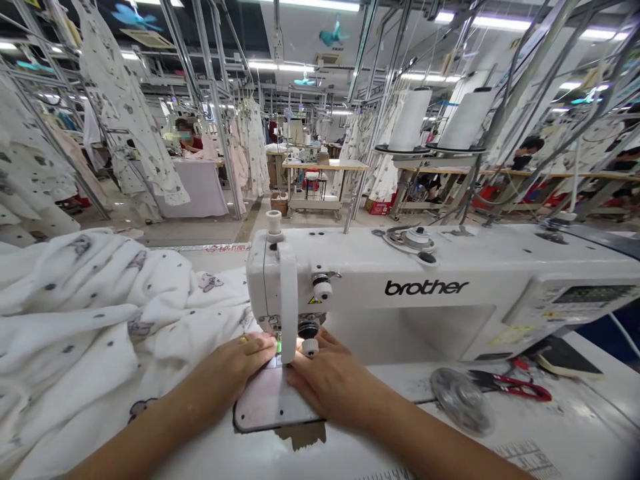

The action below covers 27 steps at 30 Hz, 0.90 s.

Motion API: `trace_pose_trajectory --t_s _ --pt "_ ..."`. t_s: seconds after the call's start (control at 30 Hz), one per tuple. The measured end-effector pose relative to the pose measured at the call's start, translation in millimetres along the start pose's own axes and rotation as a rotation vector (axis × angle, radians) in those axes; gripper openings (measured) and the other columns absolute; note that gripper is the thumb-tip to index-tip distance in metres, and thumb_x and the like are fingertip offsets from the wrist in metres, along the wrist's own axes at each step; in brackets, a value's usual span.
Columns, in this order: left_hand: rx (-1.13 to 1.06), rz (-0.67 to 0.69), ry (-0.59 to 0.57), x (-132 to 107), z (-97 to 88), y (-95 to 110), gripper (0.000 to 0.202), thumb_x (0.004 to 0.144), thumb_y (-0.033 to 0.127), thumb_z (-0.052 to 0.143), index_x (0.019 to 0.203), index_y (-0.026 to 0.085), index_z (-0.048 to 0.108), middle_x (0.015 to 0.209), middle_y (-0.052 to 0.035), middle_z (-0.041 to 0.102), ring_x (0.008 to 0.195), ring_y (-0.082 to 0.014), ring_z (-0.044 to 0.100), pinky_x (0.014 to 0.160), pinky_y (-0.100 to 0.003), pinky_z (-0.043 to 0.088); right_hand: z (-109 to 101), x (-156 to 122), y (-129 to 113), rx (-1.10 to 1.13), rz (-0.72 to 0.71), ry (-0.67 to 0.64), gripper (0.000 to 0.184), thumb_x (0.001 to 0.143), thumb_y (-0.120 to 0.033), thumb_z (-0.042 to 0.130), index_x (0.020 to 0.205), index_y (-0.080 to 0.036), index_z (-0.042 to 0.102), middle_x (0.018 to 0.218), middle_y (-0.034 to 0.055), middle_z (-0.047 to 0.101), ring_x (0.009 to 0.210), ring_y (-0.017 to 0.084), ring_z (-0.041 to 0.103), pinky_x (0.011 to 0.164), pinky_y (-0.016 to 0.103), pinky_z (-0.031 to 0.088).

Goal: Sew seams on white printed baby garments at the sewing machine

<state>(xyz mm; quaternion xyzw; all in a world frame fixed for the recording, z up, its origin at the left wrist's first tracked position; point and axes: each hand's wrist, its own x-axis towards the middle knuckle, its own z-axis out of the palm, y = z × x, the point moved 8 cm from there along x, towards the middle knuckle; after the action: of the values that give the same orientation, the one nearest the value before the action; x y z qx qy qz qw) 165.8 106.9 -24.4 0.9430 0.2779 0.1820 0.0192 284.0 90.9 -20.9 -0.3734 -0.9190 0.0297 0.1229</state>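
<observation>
A white Brother sewing machine [425, 267] stands before me, its lamp lighting the needle area. My left hand [247, 360] is closed at the left of the presser foot, fingers together on the edge of white printed fabric [95, 287]. That fabric lies heaped across the left of the table and behind this hand. Close on the other side of the needle, my right hand [327, 373] has its fingers bent in and its thumb near the metal needle plate [275, 407]. The machine's head hides part of its fingers, and what they pinch cannot be made out.
Right of my forearm lie a clear round plastic bobbin-like disc [463, 400], red-handled thread snips [520, 385] and a dark flat pad [570, 357]. Two white thread cones [410, 120] stand above the machine. Hanging garments [127, 100] and people at other tables are farther back.
</observation>
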Motion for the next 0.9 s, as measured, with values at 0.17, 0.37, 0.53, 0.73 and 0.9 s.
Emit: trace_pose_trajectory --t_s 0.17,0.37,0.53,0.73,0.9 --pt "0.016 -0.005 0.011 -2.1 1.3 -1.9 0.046 0.084 -0.002 0.043 0.121 0.017 0.063 0.12 -0.0081 0.069 0.111 -0.0205 0.065 0.097 -0.036 0.055 0.6 -0.8 -1.0 -0.009 -0.005 0.013 0.013 0.099 -0.027 0.052 0.091 -0.018 0.057 0.093 0.0055 0.064 0.105 0.024 0.054 0.105 0.04 0.034" --pt "-0.01 -0.075 -0.06 -3.8 8.3 -8.4 0.048 0.086 -0.001 0.044 0.125 0.021 0.062 0.127 -0.0059 0.065 0.117 -0.0213 0.062 0.102 -0.037 0.052 4.4 -2.3 -3.2 -0.016 -0.016 0.038 0.019 0.102 -0.029 0.048 0.102 -0.013 0.058 0.094 0.0086 0.062 0.102 0.024 0.054 0.105 0.036 0.037" --pt "0.013 -0.064 -0.036 -12.9 15.7 -12.1 0.05 0.088 0.0 0.043 0.131 0.022 0.058 0.133 -0.0059 0.061 0.121 -0.0208 0.059 0.104 -0.037 0.051 10.1 -2.9 -9.7 -0.109 -0.089 0.042 0.017 0.1 -0.019 0.046 0.109 -0.009 0.057 0.099 0.0121 0.062 0.105 0.027 0.054 0.106 0.04 0.036" --pt "0.125 -0.012 -0.058 -17.0 19.9 -7.8 0.047 0.092 0.005 0.044 0.137 0.019 0.051 0.136 -0.0102 0.058 0.125 -0.0216 0.055 0.105 -0.036 0.049 17.7 -0.7 -13.8 -0.234 -0.103 -0.087 0.01 0.087 -0.006 0.053 0.092 -0.012 0.059 0.09 0.0114 0.061 0.097 0.028 0.058 0.099 0.044 0.043" --pt "0.142 -0.006 -0.065 -12.8 13.1 -0.7 0.049 0.091 0.002 0.042 0.137 0.016 0.05 0.134 -0.0121 0.059 0.124 -0.0218 0.056 0.104 -0.035 0.049 15.5 0.7 -16.4 -0.302 -0.099 -0.108 0.007 0.086 -0.006 0.055 0.088 -0.012 0.059 0.086 0.0115 0.061 0.096 0.028 0.059 0.096 0.042 0.045"
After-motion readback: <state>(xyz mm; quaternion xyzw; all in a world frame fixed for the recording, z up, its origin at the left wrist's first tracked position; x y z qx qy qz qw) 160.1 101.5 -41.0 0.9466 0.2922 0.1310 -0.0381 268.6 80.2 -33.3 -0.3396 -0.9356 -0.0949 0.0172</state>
